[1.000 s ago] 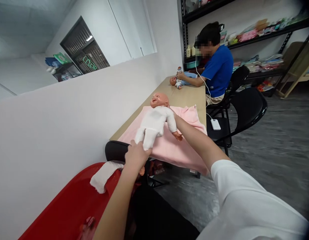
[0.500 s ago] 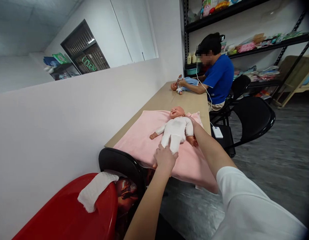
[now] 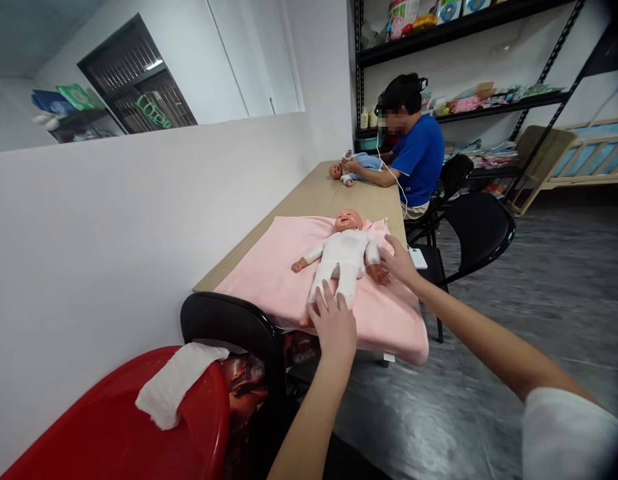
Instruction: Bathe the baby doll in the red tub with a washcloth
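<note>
A baby doll (image 3: 343, 255) with a white cloth body lies face up on a pink towel (image 3: 269, 267), its head toward the far end of the table. My left hand (image 3: 335, 323) is over the doll's lower legs, fingers spread; whether they touch the legs I cannot tell. Beside the doll's arm on the right is my right hand (image 3: 399, 261), its fingers apart and nothing in them. The doll's feet are partly hidden behind my left hand.
Farther along the table (image 3: 316, 193), a person in a blue shirt (image 3: 421, 157) handles another doll (image 3: 361, 165). A red basin (image 3: 113, 427) with a white cloth (image 3: 181, 383) stands at lower left by a black chair (image 3: 233, 327). Another black chair (image 3: 481, 230) is at right.
My right hand has come away from beside the doll's head and moved down toward its arm. My left hand's fingers have spread over the legs. The view has shifted slightly right.
</note>
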Motion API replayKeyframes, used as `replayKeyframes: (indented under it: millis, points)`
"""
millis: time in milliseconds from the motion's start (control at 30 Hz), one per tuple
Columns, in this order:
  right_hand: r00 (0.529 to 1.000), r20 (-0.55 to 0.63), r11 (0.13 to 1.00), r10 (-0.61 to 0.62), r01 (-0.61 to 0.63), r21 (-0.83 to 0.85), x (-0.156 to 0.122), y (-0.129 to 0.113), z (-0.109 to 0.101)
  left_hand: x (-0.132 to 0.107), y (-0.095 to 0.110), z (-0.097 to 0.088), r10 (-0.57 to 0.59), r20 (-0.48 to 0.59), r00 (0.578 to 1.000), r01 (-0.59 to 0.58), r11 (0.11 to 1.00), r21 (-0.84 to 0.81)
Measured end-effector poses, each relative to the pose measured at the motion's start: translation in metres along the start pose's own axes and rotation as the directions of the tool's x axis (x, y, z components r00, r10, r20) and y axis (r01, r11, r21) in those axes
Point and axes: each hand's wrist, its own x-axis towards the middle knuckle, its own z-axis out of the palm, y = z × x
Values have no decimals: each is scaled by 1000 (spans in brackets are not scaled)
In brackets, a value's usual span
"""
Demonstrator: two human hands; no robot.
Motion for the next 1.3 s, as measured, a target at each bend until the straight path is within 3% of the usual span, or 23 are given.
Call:
replayKeyframes:
  millis: [67,133,167,233,300,333,400,467,500,600,733,900,1167,1300]
  points:
    - [991,72,991,-108,114,-77,-59,-4,-12,-51,3,19,192,-172,966,-206,976,-68]
    - [933,224,943,-281,312,-113,-112,-9,-22,-114,9,48,377,-276,884,-433,882,-183]
    - [892,304,912,-335,387,-132,-133,-11,-26,-147,13,65,428,-276,860,-495,831,-253]
    - [825,429,866,-368,472,-164,-160,-13,-29,-209,19,97,428,-135,894,-445,809,-383]
    - [807,472,854,-354,485,-187,-170,-12,-29,-257,24,120,381,154,912,-273,842,-465]
    - [814,464,857,-350,478,-192,-170,-11,-28,-273,25,126,355,318,879,-179,864,-471]
    - [830,437,869,-346,459,-186,-166,-9,-25,-293,26,128,389,580,716,-110,883,-456]
    - [835,440,881,-330,440,-174,-161,-9,-24,-300,28,119,420,681,599,-113,887,-448]
    - [831,455,884,-319,434,-174,-158,-10,-24,-301,29,113,427,695,578,-119,887,-446]
    - [812,504,872,-293,444,-208,-154,-13,-26,-298,36,96,420,699,579,-110,890,-443]
    - [799,531,840,-283,474,-265,-154,-14,-27,-296,46,92,465,678,569,-131,866,-483]
    - [796,551,815,-251,481,-323,-152,-18,-28,-292,52,101,505,651,567,-181,847,-500]
    - [787,574,791,-227,493,-362,-151,-21,-26,-287,50,129,609,561,562,-198,757,-623]
    - [794,564,793,-227,487,-366,-153,-22,-27,-291,50,129,610,532,587,-159,731,-663]
